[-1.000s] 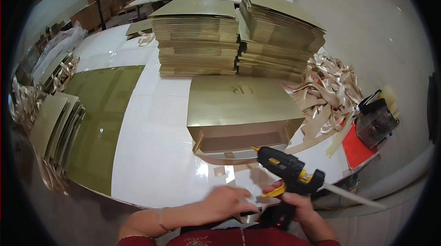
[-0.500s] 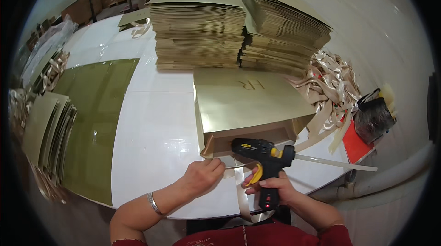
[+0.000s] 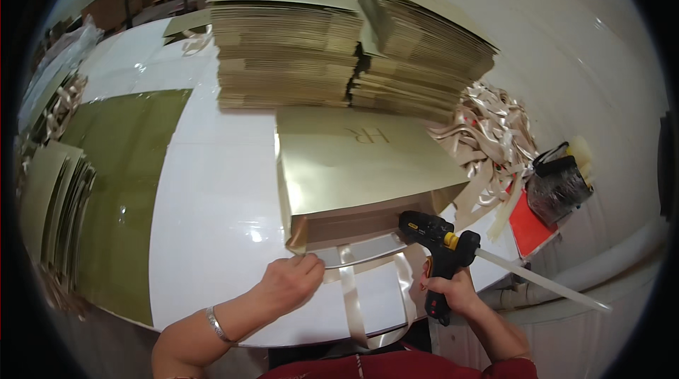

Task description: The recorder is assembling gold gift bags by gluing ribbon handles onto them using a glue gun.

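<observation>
The left hand [image 3: 291,283] pinches the near flap at the open mouth of a flat gold paper bag [image 3: 357,167] lying just ahead of both hands. The right hand [image 3: 453,290] is clamped on the grip of a black and yellow glue gun [image 3: 440,248], its nozzle at the bag's mouth. A ribbon handle [image 3: 353,294] already loops out of the mouth toward the body, so the attaching looks under way but not finished. The glossy white table [image 3: 212,188] carries two tall stacks of flat gold bags [image 3: 286,53] beyond, loose ribbons [image 3: 488,131] to the right, in a workshop.
</observation>
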Action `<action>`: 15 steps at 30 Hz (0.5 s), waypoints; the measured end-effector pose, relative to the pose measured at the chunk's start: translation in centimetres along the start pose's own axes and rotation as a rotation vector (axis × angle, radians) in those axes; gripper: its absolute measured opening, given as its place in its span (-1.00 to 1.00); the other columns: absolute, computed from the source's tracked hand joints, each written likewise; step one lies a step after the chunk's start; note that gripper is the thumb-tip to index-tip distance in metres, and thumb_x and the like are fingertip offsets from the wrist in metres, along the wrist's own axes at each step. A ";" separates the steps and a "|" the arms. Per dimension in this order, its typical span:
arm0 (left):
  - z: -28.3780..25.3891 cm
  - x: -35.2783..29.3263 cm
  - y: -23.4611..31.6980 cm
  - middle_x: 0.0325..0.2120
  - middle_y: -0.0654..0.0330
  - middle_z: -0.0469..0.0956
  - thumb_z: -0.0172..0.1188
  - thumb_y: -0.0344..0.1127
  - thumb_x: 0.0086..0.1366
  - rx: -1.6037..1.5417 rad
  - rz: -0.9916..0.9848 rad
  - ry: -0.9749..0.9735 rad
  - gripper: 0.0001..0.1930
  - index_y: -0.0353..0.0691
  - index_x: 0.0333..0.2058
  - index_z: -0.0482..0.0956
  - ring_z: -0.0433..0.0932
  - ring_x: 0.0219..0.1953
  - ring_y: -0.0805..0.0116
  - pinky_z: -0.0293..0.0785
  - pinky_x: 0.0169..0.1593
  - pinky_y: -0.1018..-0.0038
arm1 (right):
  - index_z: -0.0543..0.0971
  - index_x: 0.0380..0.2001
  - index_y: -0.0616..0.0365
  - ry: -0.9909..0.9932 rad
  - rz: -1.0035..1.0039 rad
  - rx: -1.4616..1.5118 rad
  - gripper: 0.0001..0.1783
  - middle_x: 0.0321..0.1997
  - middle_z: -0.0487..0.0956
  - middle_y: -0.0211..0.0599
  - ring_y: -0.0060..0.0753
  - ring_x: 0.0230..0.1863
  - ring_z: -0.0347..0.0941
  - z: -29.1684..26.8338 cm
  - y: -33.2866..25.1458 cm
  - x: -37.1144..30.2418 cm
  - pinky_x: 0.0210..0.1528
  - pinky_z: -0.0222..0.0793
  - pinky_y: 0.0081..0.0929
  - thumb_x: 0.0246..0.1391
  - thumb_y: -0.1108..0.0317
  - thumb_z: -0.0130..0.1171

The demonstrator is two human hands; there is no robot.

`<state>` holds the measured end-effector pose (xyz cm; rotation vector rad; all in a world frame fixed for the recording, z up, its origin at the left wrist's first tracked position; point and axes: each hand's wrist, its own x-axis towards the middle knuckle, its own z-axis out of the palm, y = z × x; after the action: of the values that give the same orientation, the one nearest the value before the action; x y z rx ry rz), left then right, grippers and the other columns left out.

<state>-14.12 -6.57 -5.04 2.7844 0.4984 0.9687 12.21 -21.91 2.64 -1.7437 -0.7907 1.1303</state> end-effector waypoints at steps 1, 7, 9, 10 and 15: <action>0.1 0.1 0.0 -0.59 0.24 0.35 0.18 -0.48 -0.09 -0.011 0.021 0.001 -0.87 -0.21 -0.53 0.41 0.43 -0.64 0.38 0.34 -0.62 0.49 | 0.44 -0.31 0.26 0.048 0.013 -0.139 -0.65 -0.43 0.50 -0.27 -0.41 -0.34 0.48 -0.8 0.1 0.0 -0.27 0.41 -0.48 -0.30 0.51 0.20; -0.3 0.7 1.1 -0.59 0.23 0.43 0.27 -0.48 -0.07 0.025 -0.034 0.061 -0.86 -0.21 -0.55 0.45 0.45 -0.67 0.35 0.33 -0.66 0.48 | 0.50 -0.27 0.27 0.093 0.016 -0.731 -0.55 -0.36 0.55 -0.29 -0.44 -0.34 0.48 -3.0 0.5 0.0 -0.29 0.41 -0.41 -0.32 0.35 0.35; -0.1 0.7 1.2 -0.61 0.23 0.43 0.28 -0.47 -0.06 0.043 -0.105 0.074 -0.86 -0.21 -0.55 0.46 0.45 -0.68 0.32 0.34 -0.67 0.47 | 0.47 -0.20 0.28 -0.031 -0.131 -0.126 -0.50 -0.31 0.55 -0.30 -0.43 -0.28 0.49 -4.1 0.6 -0.9 -0.22 0.42 -0.44 -0.29 0.34 0.34; -0.1 0.7 1.1 -0.61 0.23 0.43 0.28 -0.47 -0.06 0.047 -0.094 0.063 -0.86 -0.21 -0.55 0.46 0.45 -0.68 0.32 0.34 -0.67 0.47 | 0.45 -0.17 0.29 -0.107 -0.127 -0.018 -0.49 -0.28 0.54 -0.30 -0.44 -0.25 0.48 -4.6 -0.5 -2.1 -0.16 0.42 -0.46 -0.28 0.39 0.33; 0.2 1.1 0.9 -0.59 0.18 0.47 0.34 -0.46 -0.06 -0.082 -0.214 0.194 -0.82 -0.20 -0.54 0.46 0.48 -0.66 0.25 0.40 -0.62 0.46 | 0.41 -0.17 0.34 0.084 -0.163 0.443 -0.44 -0.26 0.56 -0.03 -0.22 -0.26 0.53 -9.5 4.0 -7.8 -0.18 0.49 -0.38 -0.42 0.53 0.22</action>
<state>-12.97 -7.00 -4.31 2.5145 0.7480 1.1840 18.20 -33.38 3.58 -1.3233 -0.5662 1.0232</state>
